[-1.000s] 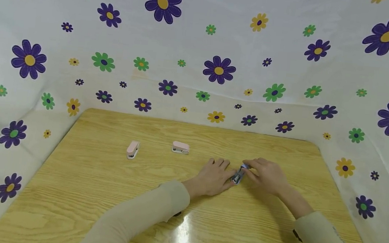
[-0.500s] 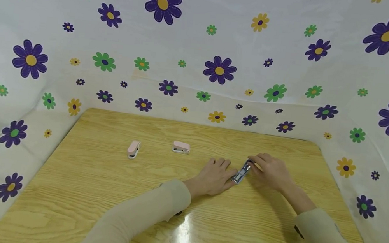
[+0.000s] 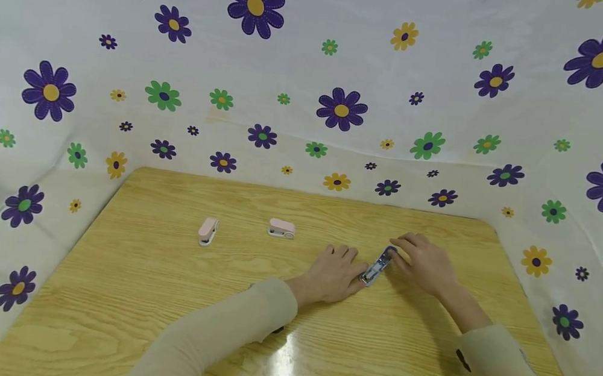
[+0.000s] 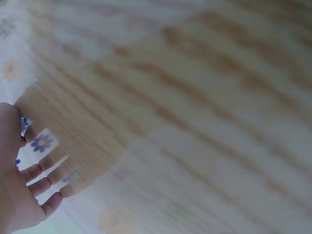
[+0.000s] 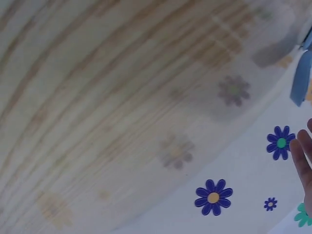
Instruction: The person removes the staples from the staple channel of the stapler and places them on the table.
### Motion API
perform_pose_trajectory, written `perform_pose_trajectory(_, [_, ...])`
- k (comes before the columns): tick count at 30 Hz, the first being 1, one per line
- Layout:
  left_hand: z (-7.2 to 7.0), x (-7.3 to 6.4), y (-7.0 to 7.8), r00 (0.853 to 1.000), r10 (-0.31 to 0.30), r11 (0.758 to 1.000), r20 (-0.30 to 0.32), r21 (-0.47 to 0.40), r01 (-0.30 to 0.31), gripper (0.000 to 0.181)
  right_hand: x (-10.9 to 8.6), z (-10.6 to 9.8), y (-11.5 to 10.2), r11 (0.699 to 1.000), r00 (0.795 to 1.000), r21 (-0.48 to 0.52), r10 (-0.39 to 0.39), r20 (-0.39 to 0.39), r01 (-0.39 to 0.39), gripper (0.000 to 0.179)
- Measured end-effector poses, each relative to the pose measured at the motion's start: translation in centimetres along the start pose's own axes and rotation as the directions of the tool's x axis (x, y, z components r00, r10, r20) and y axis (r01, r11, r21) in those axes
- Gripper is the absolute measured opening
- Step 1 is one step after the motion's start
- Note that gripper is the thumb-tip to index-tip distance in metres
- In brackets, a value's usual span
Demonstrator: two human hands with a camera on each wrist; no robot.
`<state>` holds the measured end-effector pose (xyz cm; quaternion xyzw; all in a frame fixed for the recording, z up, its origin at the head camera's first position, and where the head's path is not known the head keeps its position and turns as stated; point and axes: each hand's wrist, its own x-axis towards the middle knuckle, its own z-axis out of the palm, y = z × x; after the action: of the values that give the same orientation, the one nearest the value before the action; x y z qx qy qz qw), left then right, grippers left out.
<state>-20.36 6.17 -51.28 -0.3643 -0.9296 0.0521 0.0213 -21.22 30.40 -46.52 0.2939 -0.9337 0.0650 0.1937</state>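
A small blue stapler (image 3: 377,266) lies slanted on the table between my two hands, with metal and clear parts of its inside showing. My left hand (image 3: 330,274) rests low on the table and pinches the stapler's nearer end between thumb and index finger, its other fingers spread. At the far end, my right hand (image 3: 427,265) pinches the stapler with thumb and fingertips. In the right wrist view, a blue arm of the stapler (image 5: 302,75) stands at an angle near the frame's edge. The left wrist view shows only a bit of the stapler (image 4: 24,125) by the left hand.
Two small pink-and-white staplers sit farther left on the wooden table (image 3: 160,295): one standing slanted (image 3: 207,231), the other lying crosswise (image 3: 281,228). A white flower-printed cloth (image 3: 292,60) surrounds the table's back and sides.
My right hand has moved a little away and to the right, along the stapler's far end. More of the stapler's inside shows now. The left hand stays in place.
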Motion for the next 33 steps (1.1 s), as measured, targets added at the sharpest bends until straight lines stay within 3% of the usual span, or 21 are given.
perform_pose_trajectory(5, [-0.2,-0.1,0.1,1.0,-0.002,1.0,0.009,0.003,0.002,0.044,0.1,-1.2,-1.3,0.982,0.986,0.12,0.136,0.092,-0.146,0.022])
perform_pose_trajectory(10, [-0.4,-0.3,0.0,1.0,-0.004,1.0,0.011,0.017,0.004,0.045,0.8,-2.1,-2.8,0.907,0.927,0.26,0.261,0.271,-0.331,0.023])
perform_pose_trajectory(17, [-0.4,-0.3,0.0,1.0,0.006,1.0,0.016,0.0,-0.006,0.046,1.0,-1.9,-3.4,0.81,0.875,0.391,0.283,0.393,-0.437,0.017])
perform_pose_trajectory(22, [-0.6,-0.3,0.0,1.0,0.003,1.0,0.02,0.003,-0.003,0.045,1.0,-1.4,-3.2,0.704,0.814,0.464,0.29,0.504,-0.538,0.023])
perform_pose_trajectory(25, [-0.6,-0.3,0.0,1.0,0.003,1.0,0.023,0.002,-0.003,0.045,1.1,-1.2,-3.1,0.659,0.784,0.48,0.289,0.549,-0.579,0.027])
perform_pose_trajectory(33, [-0.4,-0.2,0.1,1.0,0.006,1.0,0.008,0.014,-0.006,0.045,1.3,-0.5,-2.8,0.62,0.742,0.475,0.28,0.61,-0.625,0.023])
